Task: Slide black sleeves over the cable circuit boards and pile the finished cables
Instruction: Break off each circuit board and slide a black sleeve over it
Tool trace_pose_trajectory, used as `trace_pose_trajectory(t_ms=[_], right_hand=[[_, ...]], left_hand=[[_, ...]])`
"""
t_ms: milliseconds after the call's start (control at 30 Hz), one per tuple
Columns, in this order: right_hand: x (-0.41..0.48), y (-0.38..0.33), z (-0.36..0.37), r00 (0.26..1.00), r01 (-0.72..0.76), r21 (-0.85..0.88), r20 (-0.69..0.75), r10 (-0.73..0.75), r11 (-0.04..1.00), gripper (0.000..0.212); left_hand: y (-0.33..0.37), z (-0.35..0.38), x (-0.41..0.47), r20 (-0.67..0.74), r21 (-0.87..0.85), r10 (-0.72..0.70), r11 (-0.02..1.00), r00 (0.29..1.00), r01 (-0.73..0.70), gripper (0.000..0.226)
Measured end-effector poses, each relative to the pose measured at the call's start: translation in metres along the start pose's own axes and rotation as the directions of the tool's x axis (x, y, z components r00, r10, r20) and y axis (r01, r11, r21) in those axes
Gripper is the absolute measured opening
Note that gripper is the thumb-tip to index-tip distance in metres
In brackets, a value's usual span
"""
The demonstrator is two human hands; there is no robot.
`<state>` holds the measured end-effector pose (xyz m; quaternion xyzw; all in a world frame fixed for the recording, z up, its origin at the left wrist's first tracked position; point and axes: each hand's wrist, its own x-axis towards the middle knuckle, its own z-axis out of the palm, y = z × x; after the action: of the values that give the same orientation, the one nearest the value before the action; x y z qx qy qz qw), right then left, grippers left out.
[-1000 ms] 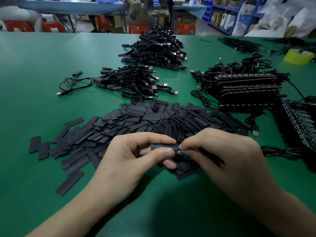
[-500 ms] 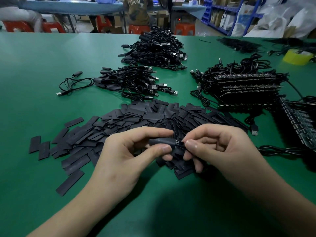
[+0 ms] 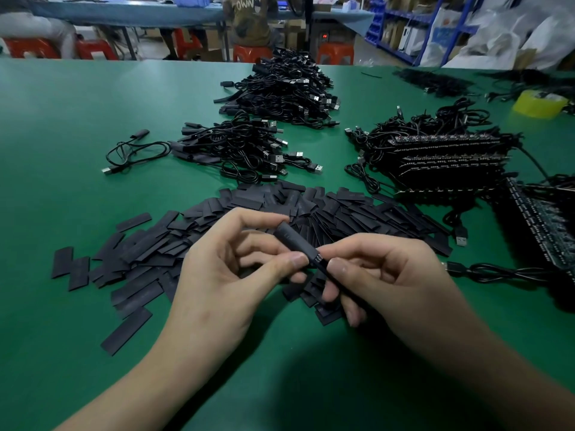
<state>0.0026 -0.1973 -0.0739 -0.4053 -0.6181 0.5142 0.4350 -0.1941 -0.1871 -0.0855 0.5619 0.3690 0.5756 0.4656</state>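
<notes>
A black sleeve (image 3: 295, 242) sits over a cable circuit board, tilted up to the far left. My left hand (image 3: 224, 269) pinches the sleeve between thumb and fingers. My right hand (image 3: 382, 275) pinches the bare end of the board (image 3: 320, 261) just right of the sleeve. That cable (image 3: 497, 270) trails off to the right over the table. Loose flat black sleeves (image 3: 280, 213) lie spread out behind and under both hands. A pile of finished cables (image 3: 239, 147) lies beyond them, with a bigger pile (image 3: 286, 91) farther back.
Stacked circuit-board panels with cables attached (image 3: 445, 160) stand at the right, with more boards (image 3: 544, 225) at the right edge. A single coiled cable (image 3: 133, 150) lies at the left. A yellow tape roll (image 3: 539, 102) sits far right. Red stools and a seated person are beyond the green table (image 3: 62, 126).
The sleeve has swung from lying level to pointing up and away to the left. Both hands have risen slightly, and the sleeve covers more of the board.
</notes>
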Motion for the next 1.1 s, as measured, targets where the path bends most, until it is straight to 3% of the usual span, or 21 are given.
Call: trace_pose_trajectory(t_ms=[233, 767, 1100], right_hand=[[-0.004, 0.011, 0.006, 0.993, 0.098, -0.125, -0.059, -0.106, 0.987, 0.025], [-0.004, 0.018, 0.008, 0.971, 0.184, -0.223, -0.108, -0.212, 0.957, 0.017], [-0.003, 0.020, 0.006, 0.966, 0.206, -0.181, -0.117, -0.229, 0.962, 0.014]], left_hand=[[-0.001, 0.000, 0.000, 0.001, 0.050, -0.025, 0.998, 1.000, 0.025, 0.032], [-0.002, 0.004, -0.002, -0.010, 0.047, -0.056, 0.997, 0.998, 0.057, 0.040], [0.001, 0.006, -0.004, 0.008, 0.147, -0.015, 0.989, 1.000, 0.014, 0.049]])
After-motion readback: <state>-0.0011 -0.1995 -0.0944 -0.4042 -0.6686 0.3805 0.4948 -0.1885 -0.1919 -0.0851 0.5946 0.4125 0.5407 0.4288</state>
